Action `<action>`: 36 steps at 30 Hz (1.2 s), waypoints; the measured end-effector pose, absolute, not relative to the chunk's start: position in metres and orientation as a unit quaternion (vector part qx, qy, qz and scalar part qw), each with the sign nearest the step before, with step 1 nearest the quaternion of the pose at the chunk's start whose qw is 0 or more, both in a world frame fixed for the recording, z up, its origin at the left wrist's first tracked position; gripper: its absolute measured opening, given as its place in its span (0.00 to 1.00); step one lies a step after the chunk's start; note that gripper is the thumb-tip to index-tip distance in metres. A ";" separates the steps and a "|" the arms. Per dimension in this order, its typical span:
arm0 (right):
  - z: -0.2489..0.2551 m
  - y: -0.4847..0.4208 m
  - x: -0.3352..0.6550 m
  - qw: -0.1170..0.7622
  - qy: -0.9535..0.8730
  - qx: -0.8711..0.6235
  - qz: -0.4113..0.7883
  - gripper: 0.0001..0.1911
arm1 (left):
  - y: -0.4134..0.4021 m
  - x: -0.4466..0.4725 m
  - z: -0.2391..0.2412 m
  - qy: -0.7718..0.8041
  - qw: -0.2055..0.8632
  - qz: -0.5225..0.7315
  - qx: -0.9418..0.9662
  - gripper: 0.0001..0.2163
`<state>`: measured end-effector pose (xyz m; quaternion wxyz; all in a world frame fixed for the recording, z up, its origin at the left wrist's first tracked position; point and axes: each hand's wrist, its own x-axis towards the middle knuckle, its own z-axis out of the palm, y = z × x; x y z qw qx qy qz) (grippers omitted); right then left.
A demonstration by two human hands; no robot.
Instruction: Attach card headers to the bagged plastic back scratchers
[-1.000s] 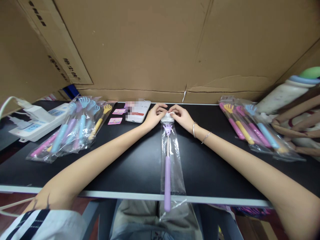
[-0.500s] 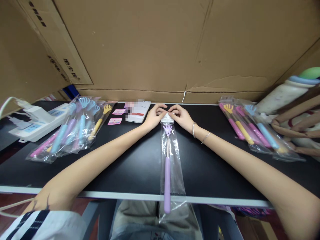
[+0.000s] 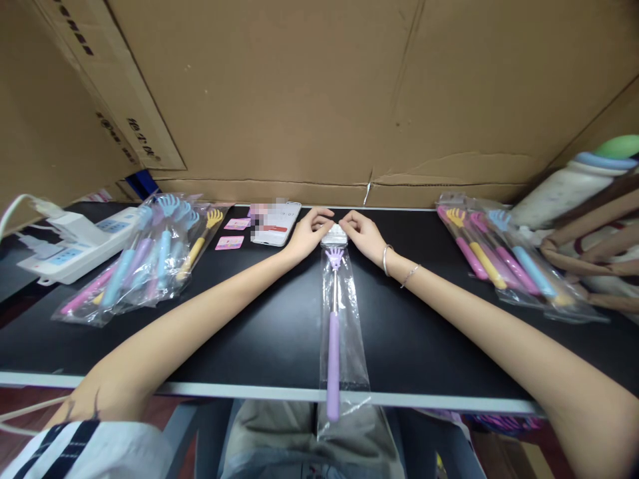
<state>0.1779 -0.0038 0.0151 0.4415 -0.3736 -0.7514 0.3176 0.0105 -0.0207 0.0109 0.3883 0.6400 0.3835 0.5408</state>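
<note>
A purple back scratcher [image 3: 333,359] lies lengthwise in front of me in a clear plastic bag [image 3: 352,332]. Its claw points away from me, and the handle end hangs over the table's front edge. At the far end of the bag, the top is folded into a shiny flap. My left hand [image 3: 308,234] holds the flap's left corner between thumb and curled fingers. Across from it, my right hand [image 3: 366,235], with two bracelets at the wrist, has its fingers bent at the flap's right corner. The fingertips' exact contact is small and partly hidden.
Bagged back scratchers lie in a pile [image 3: 144,256] at left and a group [image 3: 499,256] at right. A phone [image 3: 279,229] and small pink cards [image 3: 229,243] lie left of my hands. A power strip [image 3: 90,243], a bottle [image 3: 564,189] and a cardboard wall [image 3: 299,100] surround the table.
The bagged back scratcher has shifted slightly away from me. My right fingertips have moved a little to the right, widening the gap between my hands. My left hand stays almost still.
</note>
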 end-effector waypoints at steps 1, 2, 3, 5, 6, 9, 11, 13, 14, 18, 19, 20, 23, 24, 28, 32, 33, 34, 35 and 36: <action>0.016 -0.004 0.178 0.444 -0.751 -0.371 0.319 0.14 | -0.021 0.011 0.011 0.387 0.390 0.536 0.640 0.08; 0.016 -0.005 0.178 0.447 -0.749 -0.369 0.322 0.14 | -0.022 0.011 0.012 0.393 0.388 0.532 0.642 0.07; 0.017 -0.005 0.178 0.450 -0.747 -0.367 0.324 0.14 | -0.022 0.011 0.012 0.397 0.381 0.527 0.647 0.07; 0.018 -0.007 0.178 0.457 -0.744 -0.362 0.327 0.14 | -0.024 0.011 0.014 0.402 0.356 0.517 0.667 0.06; 0.019 -0.008 0.177 0.461 -0.743 -0.360 0.326 0.14 | -0.025 0.011 0.015 0.403 0.340 0.511 0.679 0.07; 0.020 -0.009 0.177 0.465 -0.742 -0.357 0.325 0.14 | -0.027 0.011 0.016 0.408 0.305 0.501 0.700 0.08; 0.019 -0.009 0.177 0.463 -0.742 -0.356 0.329 0.14 | -0.027 0.011 0.015 0.413 0.297 0.504 0.698 0.08; 0.018 -0.007 0.178 0.458 -0.743 -0.355 0.335 0.14 | -0.026 0.011 0.015 0.416 0.295 0.509 0.694 0.08; 0.017 -0.007 0.178 0.455 -0.744 -0.355 0.338 0.14 | -0.026 0.011 0.015 0.418 0.295 0.510 0.691 0.08; 0.016 -0.006 0.178 0.443 -0.747 -0.363 0.338 0.15 | -0.025 0.010 0.015 0.426 0.291 0.521 0.680 0.07; 0.016 -0.006 0.178 0.440 -0.749 -0.366 0.335 0.15 | -0.025 0.010 0.015 0.426 0.291 0.523 0.678 0.07; 0.016 -0.006 0.178 0.437 -0.749 -0.368 0.334 0.15 | -0.025 0.010 0.016 0.425 0.291 0.524 0.678 0.07; 0.015 -0.005 0.178 0.432 -0.748 -0.370 0.342 0.17 | -0.025 0.010 0.016 0.426 0.291 0.519 0.682 0.07; 0.015 -0.005 0.178 0.431 -0.747 -0.369 0.346 0.17 | -0.026 0.010 0.016 0.427 0.291 0.517 0.683 0.07; 0.015 -0.005 0.178 0.429 -0.743 -0.373 0.352 0.19 | -0.025 0.009 0.015 0.427 0.298 0.513 0.682 0.06; 0.017 -0.006 0.178 0.420 -0.748 -0.373 0.353 0.19 | -0.025 0.009 0.015 0.426 0.294 0.518 0.681 0.07; 0.017 -0.006 0.178 0.417 -0.749 -0.370 0.357 0.19 | -0.025 0.009 0.015 0.424 0.292 0.520 0.682 0.07; 0.017 -0.006 0.177 0.413 -0.751 -0.367 0.363 0.18 | -0.025 0.009 0.015 0.422 0.291 0.521 0.683 0.07; 0.016 -0.006 0.177 0.408 -0.752 -0.365 0.367 0.18 | -0.025 0.009 0.015 0.421 0.291 0.521 0.683 0.07; 0.015 -0.005 0.177 0.404 -0.753 -0.364 0.370 0.18 | -0.025 0.009 0.015 0.420 0.291 0.521 0.683 0.07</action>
